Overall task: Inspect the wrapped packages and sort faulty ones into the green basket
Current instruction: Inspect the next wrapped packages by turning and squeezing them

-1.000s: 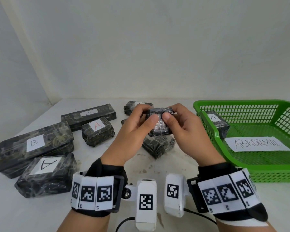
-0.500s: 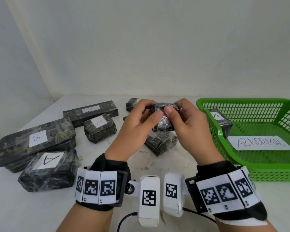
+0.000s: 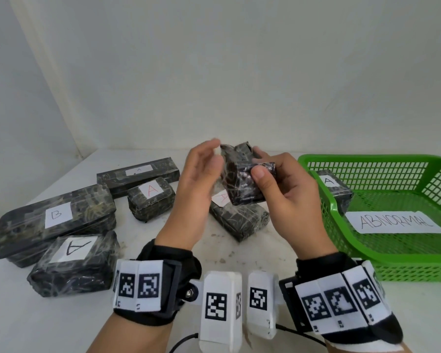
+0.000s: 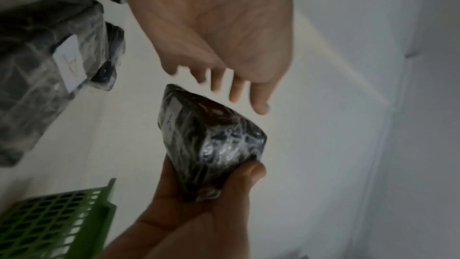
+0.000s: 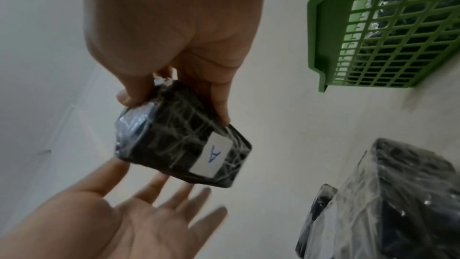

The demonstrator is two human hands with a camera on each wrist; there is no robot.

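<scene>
My right hand [image 3: 278, 179] grips a small dark package [image 3: 242, 182] wrapped in clear film, lifted above the table's middle. The right wrist view shows the small dark package [image 5: 181, 143] bearing a white label with a blue "A", held between thumb and fingers. My left hand [image 3: 204, 164] is open just left of it, fingers straight and apart from the wrap; the left wrist view shows the left hand [image 4: 224, 78] a short gap away from the small dark package [image 4: 211, 145]. The green basket [image 3: 418, 253] stands at the right with an "ABNORMAL" sheet [image 3: 395, 221] and one "A" package [image 3: 334, 187] inside.
Several wrapped packages lie on the white table: a long "B" box [image 3: 54, 217], an "A" block [image 3: 74, 263] in front of it, a red "A" block [image 3: 150, 197], a long box [image 3: 138, 174] behind, and another package [image 3: 239, 220] under my hands.
My left hand has let go of the small package and opened beside it. The right hand alone now holds it, turned and raised slightly.
</scene>
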